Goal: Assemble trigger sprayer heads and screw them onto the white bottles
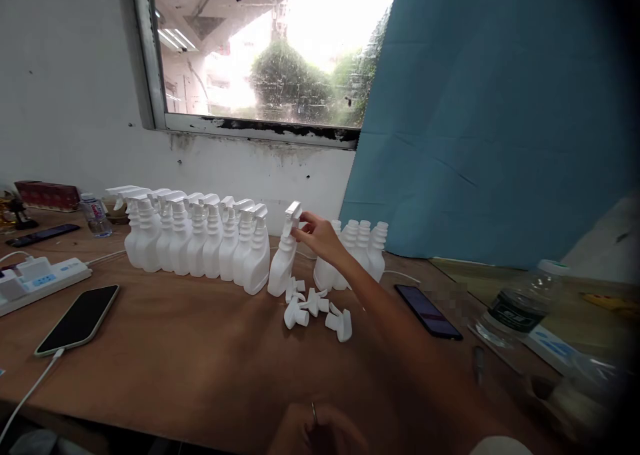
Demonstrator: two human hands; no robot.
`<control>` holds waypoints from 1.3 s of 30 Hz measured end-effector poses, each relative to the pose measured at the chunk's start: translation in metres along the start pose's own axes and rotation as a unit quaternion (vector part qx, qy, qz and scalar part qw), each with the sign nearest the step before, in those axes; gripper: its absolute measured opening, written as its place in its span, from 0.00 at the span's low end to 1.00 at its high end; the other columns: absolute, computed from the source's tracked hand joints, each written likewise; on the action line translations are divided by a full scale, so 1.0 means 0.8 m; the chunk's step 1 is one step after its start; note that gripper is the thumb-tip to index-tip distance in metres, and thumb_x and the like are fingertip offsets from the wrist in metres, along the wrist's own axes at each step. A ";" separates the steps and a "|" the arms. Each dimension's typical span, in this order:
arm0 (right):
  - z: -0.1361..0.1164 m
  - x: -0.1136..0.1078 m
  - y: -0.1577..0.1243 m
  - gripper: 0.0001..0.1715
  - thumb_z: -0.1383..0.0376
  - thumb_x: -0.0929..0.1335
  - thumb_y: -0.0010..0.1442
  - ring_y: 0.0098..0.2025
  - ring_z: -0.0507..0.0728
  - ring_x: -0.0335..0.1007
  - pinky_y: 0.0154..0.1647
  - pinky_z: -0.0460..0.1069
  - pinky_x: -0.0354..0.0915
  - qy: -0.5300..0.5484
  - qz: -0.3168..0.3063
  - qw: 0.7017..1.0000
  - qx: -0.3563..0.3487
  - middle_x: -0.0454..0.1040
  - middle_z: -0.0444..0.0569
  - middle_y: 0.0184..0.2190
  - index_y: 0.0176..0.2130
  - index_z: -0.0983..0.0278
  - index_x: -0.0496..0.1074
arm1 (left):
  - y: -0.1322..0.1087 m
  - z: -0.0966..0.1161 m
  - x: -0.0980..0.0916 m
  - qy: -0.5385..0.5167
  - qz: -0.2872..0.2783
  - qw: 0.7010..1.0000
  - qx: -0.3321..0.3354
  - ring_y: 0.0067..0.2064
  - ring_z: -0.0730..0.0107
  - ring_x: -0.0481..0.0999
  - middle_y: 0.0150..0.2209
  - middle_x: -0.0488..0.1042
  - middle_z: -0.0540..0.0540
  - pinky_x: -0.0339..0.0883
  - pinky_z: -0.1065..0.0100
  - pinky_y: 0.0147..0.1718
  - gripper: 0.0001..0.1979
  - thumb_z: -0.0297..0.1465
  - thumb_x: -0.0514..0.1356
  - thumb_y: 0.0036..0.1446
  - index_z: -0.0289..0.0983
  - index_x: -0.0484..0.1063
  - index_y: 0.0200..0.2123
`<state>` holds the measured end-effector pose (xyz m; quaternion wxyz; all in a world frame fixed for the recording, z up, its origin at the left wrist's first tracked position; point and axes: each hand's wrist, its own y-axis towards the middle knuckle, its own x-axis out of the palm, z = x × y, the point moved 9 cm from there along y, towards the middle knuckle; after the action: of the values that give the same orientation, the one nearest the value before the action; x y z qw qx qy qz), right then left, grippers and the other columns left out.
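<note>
One phone lay face up toward the left of the brown table, near a white power strip. Next came a row of white spray bottles, standing close together with trigger tops on. Just right of that row, near the middle of the table, stood a single spray bottle, leaning slightly, with its trigger head on top. It looked light, hollow and easily tipped; its plastic walls would likely give a little under a squeeze, while the head seemed stiffer. The smooth body might slip in damp fingers, so the narrow neck or waist seemed the surest place to take hold. The right hand reached over from the right and pinched the head between thumb and fingers. Four loose trigger heads lay on their sides in front of the bottle. At the bottom edge, the left hand, wearing a ring, had curled fingers; whether it held anything could not be told. Behind the right forearm stood bare-necked bottles. Farther right were a dark phone and a clear water bottle.
</note>
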<state>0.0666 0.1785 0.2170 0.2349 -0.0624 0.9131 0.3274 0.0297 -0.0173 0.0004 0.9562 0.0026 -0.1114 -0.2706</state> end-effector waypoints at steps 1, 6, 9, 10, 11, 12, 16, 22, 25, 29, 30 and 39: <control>0.007 0.007 0.004 0.14 0.59 0.70 0.54 0.27 0.53 0.70 0.32 0.51 0.66 0.005 -0.005 1.000 0.005 0.76 0.49 0.40 0.40 0.62 0.72 | 0.005 -0.010 -0.002 0.036 -0.001 0.999 -0.007 0.27 0.72 0.68 0.24 0.70 0.48 0.59 0.71 0.26 0.28 0.55 0.72 0.33 0.37 0.82 0.31; 0.036 0.036 0.012 0.13 0.56 0.70 0.55 0.24 0.53 0.71 0.29 0.52 0.68 0.044 -0.023 0.999 0.020 0.75 0.51 0.45 0.39 0.59 0.71 | 0.020 -0.036 -0.011 0.186 -0.024 0.982 0.001 0.29 0.72 0.68 0.27 0.72 0.48 0.60 0.72 0.29 0.21 0.46 0.72 0.40 0.39 0.83 0.35; 0.048 0.047 0.015 0.14 0.56 0.70 0.57 0.25 0.55 0.72 0.30 0.54 0.69 0.061 -0.025 0.998 0.018 0.73 0.52 0.47 0.41 0.59 0.70 | 0.021 -0.034 -0.010 0.207 -0.036 0.978 0.019 0.30 0.71 0.69 0.28 0.72 0.47 0.62 0.72 0.29 0.18 0.41 0.72 0.43 0.40 0.82 0.37; 0.051 0.050 0.017 0.14 0.56 0.70 0.57 0.26 0.55 0.72 0.31 0.55 0.69 0.064 -0.025 0.997 0.018 0.73 0.52 0.47 0.42 0.59 0.70 | 0.020 -0.032 -0.009 0.208 -0.039 0.977 0.023 0.30 0.72 0.69 0.29 0.72 0.47 0.62 0.72 0.29 0.17 0.40 0.72 0.44 0.40 0.82 0.38; 0.054 0.052 0.019 0.14 0.56 0.70 0.57 0.26 0.56 0.73 0.31 0.56 0.70 0.067 -0.025 0.997 0.017 0.72 0.52 0.47 0.42 0.59 0.70 | 0.018 -0.029 -0.008 0.208 -0.038 0.977 0.027 0.30 0.72 0.68 0.30 0.72 0.47 0.62 0.73 0.29 0.17 0.39 0.71 0.44 0.39 0.82 0.38; 0.057 0.054 0.021 0.14 0.56 0.70 0.57 0.27 0.58 0.73 0.32 0.57 0.70 0.070 -0.025 0.997 0.016 0.72 0.53 0.47 0.42 0.59 0.70 | 0.017 -0.027 -0.007 0.206 -0.036 0.978 0.026 0.29 0.73 0.68 0.30 0.72 0.47 0.62 0.73 0.29 0.16 0.38 0.71 0.46 0.39 0.81 0.38; 0.061 0.059 0.025 0.16 0.54 0.70 0.58 0.28 0.60 0.72 0.33 0.60 0.70 0.086 -0.029 0.996 0.010 0.72 0.55 0.46 0.44 0.59 0.70 | 0.010 -0.012 -0.005 0.220 -0.003 0.975 0.006 0.32 0.71 0.70 0.32 0.74 0.46 0.63 0.72 0.31 0.12 0.35 0.65 0.53 0.37 0.80 0.39; 0.054 0.053 0.013 0.21 0.53 0.70 0.58 0.30 0.59 0.75 0.38 0.57 0.71 0.064 -0.053 0.996 0.014 0.75 0.53 0.47 0.50 0.57 0.70 | 0.036 0.061 0.009 0.421 -0.036 0.904 0.067 0.38 0.64 0.75 0.42 0.76 0.44 0.68 0.68 0.39 0.11 0.31 0.59 0.58 0.39 0.76 0.44; 0.051 0.028 -0.008 0.24 0.55 0.68 0.59 0.31 0.57 0.75 0.40 0.55 0.70 0.033 -0.043 0.998 0.025 0.77 0.51 0.41 0.53 0.59 0.68 | 0.071 0.102 -0.003 0.573 -0.021 0.810 0.122 0.42 0.59 0.75 0.45 0.75 0.41 0.69 0.63 0.43 0.12 0.29 0.56 0.59 0.38 0.75 0.44; 0.061 -0.033 -0.061 0.23 0.56 0.66 0.60 0.34 0.57 0.75 0.38 0.51 0.67 -0.020 -0.019 0.998 0.048 0.77 0.47 0.32 0.52 0.62 0.69 | 0.128 0.123 -0.048 0.623 0.013 0.771 0.130 0.55 0.52 0.68 0.54 0.69 0.37 0.64 0.58 0.54 0.14 0.32 0.57 0.62 0.35 0.74 0.48; 0.068 -0.051 -0.078 0.22 0.55 0.66 0.60 0.33 0.57 0.74 0.37 0.51 0.66 -0.041 -0.013 0.997 0.058 0.77 0.47 0.30 0.50 0.63 0.70 | 0.141 0.122 -0.058 0.625 0.015 0.769 0.131 0.57 0.51 0.67 0.56 0.67 0.36 0.62 0.57 0.57 0.15 0.33 0.56 0.62 0.34 0.74 0.49; 0.188 -0.138 -0.201 0.11 0.65 0.66 0.54 0.29 0.60 0.70 0.33 0.51 0.61 -0.216 -0.042 0.962 0.161 0.77 0.52 0.25 0.25 0.65 0.75 | 0.207 0.069 -0.104 0.635 0.007 0.766 0.103 0.63 0.49 0.61 0.60 0.65 0.34 0.56 0.53 0.61 0.20 0.38 0.50 0.67 0.33 0.77 0.46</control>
<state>0.2653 0.1432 0.0759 0.4468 0.0100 0.8780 0.1716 0.0347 0.1704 0.0470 0.8046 0.2716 0.4939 -0.1869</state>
